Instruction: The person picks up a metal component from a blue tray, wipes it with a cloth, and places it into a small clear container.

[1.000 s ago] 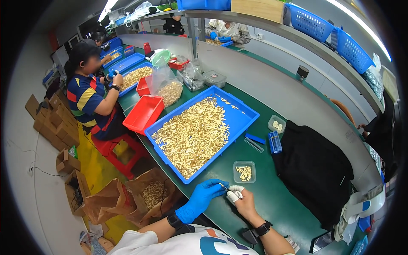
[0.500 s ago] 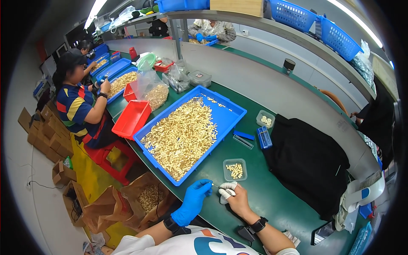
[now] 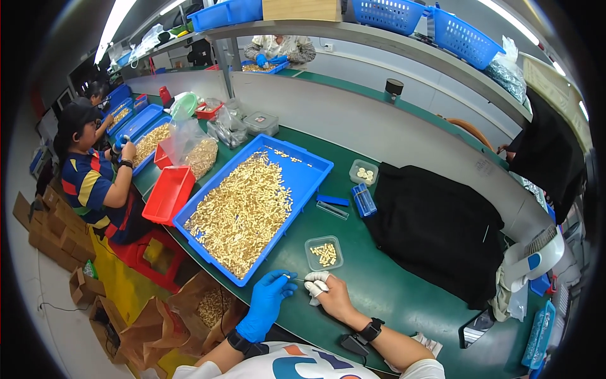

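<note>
My left hand point(image 3: 264, 304), in a blue glove, pinches a small brass-coloured fitting point(image 3: 288, 276) between thumb and fingertips. White covers are on the fingertips of my right hand point(image 3: 332, 297), which grips a thin metal pin-like tool point(image 3: 299, 280). The tool's tip points at the fitting; whether it touches or enters it is too small to tell. Just beyond my hands stands a clear square tub point(image 3: 309, 260) with several brass fittings inside. A large blue tray point(image 3: 309, 180) heaped with such fittings lies farther left.
A black cloth point(image 3: 435, 227) covers the right of the green table point(image 3: 379, 303). Near it are a blue case point(image 3: 364, 199), a tub of white round pieces point(image 3: 363, 172) and a phone-like dark slab point(image 3: 476, 328). A red bin point(image 3: 169, 194) and a co-worker point(image 3: 95, 177) are at left.
The whole view has swung, so the table and trays appear farther left. My hands stay close together, still holding the fitting and the tool.
</note>
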A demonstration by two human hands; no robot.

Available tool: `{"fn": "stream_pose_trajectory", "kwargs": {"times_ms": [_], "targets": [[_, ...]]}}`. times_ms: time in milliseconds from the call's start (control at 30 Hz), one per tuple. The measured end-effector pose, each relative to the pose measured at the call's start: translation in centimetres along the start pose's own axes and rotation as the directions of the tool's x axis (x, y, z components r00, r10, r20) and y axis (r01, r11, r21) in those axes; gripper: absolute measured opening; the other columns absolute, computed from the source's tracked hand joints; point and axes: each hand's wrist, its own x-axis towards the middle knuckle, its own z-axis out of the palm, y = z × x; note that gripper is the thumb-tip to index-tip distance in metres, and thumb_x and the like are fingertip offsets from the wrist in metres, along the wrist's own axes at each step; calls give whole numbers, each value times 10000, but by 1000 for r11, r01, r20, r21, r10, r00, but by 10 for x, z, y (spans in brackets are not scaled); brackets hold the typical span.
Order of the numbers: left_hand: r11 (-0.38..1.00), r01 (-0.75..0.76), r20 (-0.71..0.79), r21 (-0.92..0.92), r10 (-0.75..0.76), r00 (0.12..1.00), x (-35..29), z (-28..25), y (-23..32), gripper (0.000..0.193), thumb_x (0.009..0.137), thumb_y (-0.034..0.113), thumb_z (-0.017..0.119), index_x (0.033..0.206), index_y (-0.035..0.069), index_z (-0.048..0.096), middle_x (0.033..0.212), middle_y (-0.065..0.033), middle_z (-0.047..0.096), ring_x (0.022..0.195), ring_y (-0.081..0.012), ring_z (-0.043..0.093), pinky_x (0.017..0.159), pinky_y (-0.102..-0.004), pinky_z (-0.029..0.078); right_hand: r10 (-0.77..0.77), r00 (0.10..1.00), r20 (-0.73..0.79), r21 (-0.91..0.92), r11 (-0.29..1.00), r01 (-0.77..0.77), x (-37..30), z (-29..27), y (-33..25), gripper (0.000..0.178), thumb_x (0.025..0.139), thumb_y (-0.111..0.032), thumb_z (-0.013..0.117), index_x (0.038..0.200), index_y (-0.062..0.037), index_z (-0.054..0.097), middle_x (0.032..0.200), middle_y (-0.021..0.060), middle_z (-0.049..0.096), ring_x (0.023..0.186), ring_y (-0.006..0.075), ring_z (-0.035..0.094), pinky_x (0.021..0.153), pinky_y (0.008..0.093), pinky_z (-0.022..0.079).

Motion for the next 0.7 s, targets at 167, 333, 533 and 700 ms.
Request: {"fn": "stream_pose_trajectory", "kwargs": {"times_ms": [167,333,533,700], "targets": [[987,27,60,155,-37,998,2,-9,13,180,828,72,576,993,-1,569,878,-88,608,695,-146,569,645,-243,451,-70,997,13,-52,996,71,-1,1,-3,154,787,-95,652,924,-36,617,803,55,585,584,122,574,477,233,462],[959,-24,141,284,-17,990,6,-20,7,159,822,69,581,961,-11,585,830,-86,615,705,-140,576,652,-233,459,-76,996,41,-102,992,80,-1,2,-13,153,777,-102,661,913,-46,620,782,59,569,621,132,578,502,257,459],[903,-54,165,427,-19,986,5,-12,8,149,820,71,590,942,-15,593,823,-72,617,713,-123,572,659,-226,460,-213,976,51,-205,954,219,0,1,4,161,760,-98,667,906,-47,621,761,80,560,608,191,571,540,294,453],[865,-87,128,495,26,991,2,-12,5,159,822,65,590,960,-13,593,830,-67,617,714,-114,568,666,-224,461,-360,930,67,-345,867,360,0,2,1,145,762,-94,668,881,-29,617,738,92,568,595,200,577,533,295,456]]}}
